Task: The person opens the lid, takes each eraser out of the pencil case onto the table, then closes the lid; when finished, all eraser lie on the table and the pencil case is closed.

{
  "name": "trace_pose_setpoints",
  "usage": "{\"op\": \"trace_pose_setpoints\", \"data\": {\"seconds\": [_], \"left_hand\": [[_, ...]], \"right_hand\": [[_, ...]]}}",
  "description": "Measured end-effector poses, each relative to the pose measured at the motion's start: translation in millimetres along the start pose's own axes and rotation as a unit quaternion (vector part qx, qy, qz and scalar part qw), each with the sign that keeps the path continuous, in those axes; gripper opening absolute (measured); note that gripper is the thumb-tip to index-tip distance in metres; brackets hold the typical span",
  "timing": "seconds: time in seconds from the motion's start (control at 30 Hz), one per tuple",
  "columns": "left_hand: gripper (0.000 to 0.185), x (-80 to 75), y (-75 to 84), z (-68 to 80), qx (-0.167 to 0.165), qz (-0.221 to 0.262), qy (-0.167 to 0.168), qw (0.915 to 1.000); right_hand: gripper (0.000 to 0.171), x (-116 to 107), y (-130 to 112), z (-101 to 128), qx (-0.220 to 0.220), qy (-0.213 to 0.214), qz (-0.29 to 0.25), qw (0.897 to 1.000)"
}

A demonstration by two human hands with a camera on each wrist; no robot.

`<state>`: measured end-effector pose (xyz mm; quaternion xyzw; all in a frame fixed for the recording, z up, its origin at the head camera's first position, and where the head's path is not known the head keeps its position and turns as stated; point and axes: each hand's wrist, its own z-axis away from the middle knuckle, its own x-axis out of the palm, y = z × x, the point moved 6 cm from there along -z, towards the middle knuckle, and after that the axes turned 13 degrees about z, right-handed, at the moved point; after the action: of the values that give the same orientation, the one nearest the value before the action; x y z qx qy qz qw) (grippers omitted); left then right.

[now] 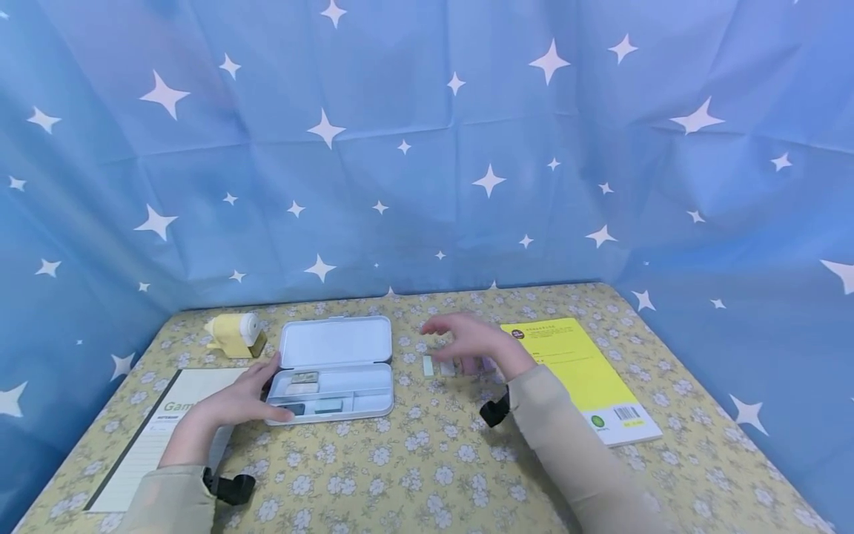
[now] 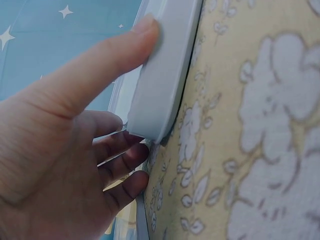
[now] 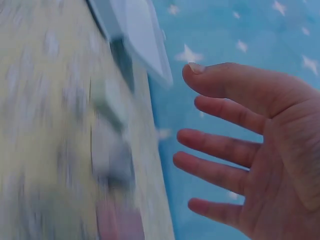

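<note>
Hands at an open pencil case on a flowered table

Left hand [image 1: 236, 400] sits at lower left of centre in the head view, its thumb and fingers curled round the near left corner of the open, pale grey plastic pencil case [image 1: 336, 367]; the left wrist view shows the thumb [image 2: 107, 55] pressed on the case's rim. The case's lid stands raised behind the tray, which holds a few small erasers. Right hand [image 1: 470, 343] hovers just right of centre with fingers spread and holding nothing, above a row of small pastel erasers [image 1: 457, 366] lying on the yellow floral tablecloth [image 1: 427, 460]. A yellow-green notebook [image 1: 577, 374] lies at right, a pale yellow sharpener [image 1: 233, 334] at upper left, a lined notepad [image 1: 156, 437] at lower left.
</note>
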<state>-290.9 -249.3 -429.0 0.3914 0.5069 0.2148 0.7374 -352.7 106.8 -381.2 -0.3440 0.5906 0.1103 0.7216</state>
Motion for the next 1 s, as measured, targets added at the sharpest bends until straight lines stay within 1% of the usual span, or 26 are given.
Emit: {"op": "trace_pose_setpoints", "data": {"seconds": [0.07, 0.13, 0.2, 0.27, 0.33, 0.5, 0.67, 0.83, 1.0], "left_hand": [[0.122, 0.5, -0.7, -1.3, -0.001, 0.003, 0.001, 1.0], [0.123, 0.7, -1.3, -2.6, 0.0, 0.004, 0.003, 1.0], [0.123, 0.9, -1.2, -3.1, 0.002, 0.005, 0.004, 1.0], [0.122, 1.2, -0.5, -2.8, 0.005, 0.004, 0.003, 1.0], [0.122, 1.2, 0.8, -2.0, 0.007, 0.004, 0.003, 1.0], [0.123, 0.4, 1.6, -1.4, 0.009, 0.002, 0.005, 0.9999], [0.123, -0.1, -0.4, -1.9, 0.006, -0.003, 0.008, 0.9999], [0.123, -0.9, -1.3, -2.8, 0.011, -0.011, 0.009, 0.9998], [0.124, -1.2, -0.6, -2.1, 0.007, -0.015, 0.009, 0.9998]], "right_hand": [[0.052, 3.1, -15.0, -11.2, -0.03, -0.009, 0.012, 0.999], [0.051, 7.1, -27.9, -21.6, -0.046, -0.023, 0.02, 0.998], [0.051, 11.7, -40.8, -31.6, -0.066, -0.038, 0.016, 0.997], [0.051, 14.6, -53.3, -40.3, -0.075, -0.051, 0.03, 0.995], [0.05, 17.7, -65.0, -48.6, -0.086, -0.069, 0.029, 0.993], [0.046, 25.4, -91.1, -64.3, -0.121, -0.097, 0.026, 0.988], [0.045, 41.7, -109.3, -76.1, -0.162, -0.11, 0.016, 0.981], [0.045, 55.1, -119.4, -84.4, -0.161, -0.127, 0.01, 0.979], [0.047, 62.6, -127.2, -91.3, -0.162, -0.144, 0.016, 0.976]]}}
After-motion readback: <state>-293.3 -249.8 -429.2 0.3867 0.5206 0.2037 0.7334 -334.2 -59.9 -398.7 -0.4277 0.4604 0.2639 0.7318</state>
